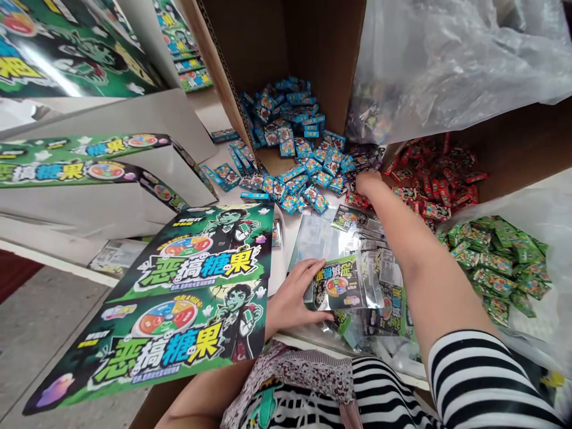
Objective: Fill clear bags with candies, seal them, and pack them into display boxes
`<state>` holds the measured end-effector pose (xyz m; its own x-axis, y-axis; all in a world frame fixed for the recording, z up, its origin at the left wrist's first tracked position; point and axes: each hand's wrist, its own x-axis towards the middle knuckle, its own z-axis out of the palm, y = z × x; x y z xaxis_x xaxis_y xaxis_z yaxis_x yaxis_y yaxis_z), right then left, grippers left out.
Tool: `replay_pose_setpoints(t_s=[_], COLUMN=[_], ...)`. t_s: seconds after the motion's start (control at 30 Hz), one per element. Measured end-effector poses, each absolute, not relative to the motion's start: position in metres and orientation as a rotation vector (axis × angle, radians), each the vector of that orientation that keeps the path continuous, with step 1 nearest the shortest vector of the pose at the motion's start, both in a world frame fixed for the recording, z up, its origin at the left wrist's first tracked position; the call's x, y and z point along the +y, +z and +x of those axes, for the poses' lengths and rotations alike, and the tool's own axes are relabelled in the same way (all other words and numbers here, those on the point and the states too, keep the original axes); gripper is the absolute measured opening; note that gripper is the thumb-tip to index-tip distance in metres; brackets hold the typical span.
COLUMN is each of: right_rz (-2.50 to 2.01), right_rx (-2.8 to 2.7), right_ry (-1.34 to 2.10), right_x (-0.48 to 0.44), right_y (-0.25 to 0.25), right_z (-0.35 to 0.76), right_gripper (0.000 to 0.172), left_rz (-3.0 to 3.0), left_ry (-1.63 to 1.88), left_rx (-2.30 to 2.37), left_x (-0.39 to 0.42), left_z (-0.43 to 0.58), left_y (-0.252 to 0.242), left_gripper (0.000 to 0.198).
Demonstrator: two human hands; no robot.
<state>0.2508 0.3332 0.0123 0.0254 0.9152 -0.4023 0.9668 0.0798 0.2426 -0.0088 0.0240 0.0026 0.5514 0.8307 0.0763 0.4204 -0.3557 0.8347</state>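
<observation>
At the far left stand folded white cardboard display boxes [89, 179] with matte walls and green printed bands. Just beside them, overhanging the table edge, lie two glossy green rectangular printed cards [192, 280], flat and reflective, with cartoon figures and a colour wheel.

The left hand [292, 298] sits at the cards' right edge. Its fingers are loosely spread, lying over the left edge of a small shiny green-printed plastic pouch [342, 286], and the thumb runs along the pouch's lower edge, so the hand has the pouch in a light hold. The pouch lies directly right of the palm, on top of a loose stack of clear crinkled plastic pouches [322, 238].

Beyond these, small blue rectangular card boxes [290, 137] spill from a brown corrugated cardboard carton [250, 42] onto the table. The right hand [369, 182], at the end of an outstretched arm in a black-and-white striped sleeve [482, 381], is seen from behind. Its fingers curl down where the blue boxes meet a heap of small red foil packets [438, 179]. I cannot tell whether it grips anything.

Further right, green foil packets [496, 262] fill a clear film bag [549, 208], and a rumpled translucent plastic sheet [447, 59] hangs above.
</observation>
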Motion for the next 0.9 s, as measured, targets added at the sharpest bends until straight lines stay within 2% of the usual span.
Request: replay_pose_setpoints(t_s=[0.17, 0.43, 0.57, 0.7, 0.9], right_rz=[1.769, 1.671, 1.627, 1.593, 1.754], right_rx=[1.97, 2.102, 2.193, 2.319, 2.54], right_ry=[-0.138, -0.236, -0.355, -0.543, -1.18], right_x=[0.341, 0.346, 0.349, 0.351, 0.322], right_y=[0.016, 0.034, 0.044, 0.051, 0.062], right_z=[0.257, 0.277, 0.283, 0.279, 0.268], right_gripper=[0.07, 0.065, 0.052, 0.033, 0.022], left_rz=[1.954, 1.893, 1.883, 1.853, 1.848], left_ry=[0.651, 0.719, 0.772, 0.754, 0.795], left_rx=[1.013, 1.0, 1.001, 1.03, 1.026], left_x=[0.027, 0.032, 0.033, 0.034, 0.037], left_z=[-0.01, -0.011, -0.011, -0.011, -0.013], left_y=[0.002, 0.005, 0.002, 0.0, -0.003], left_gripper=[0.11, 0.107, 0.105, 0.105, 0.104])
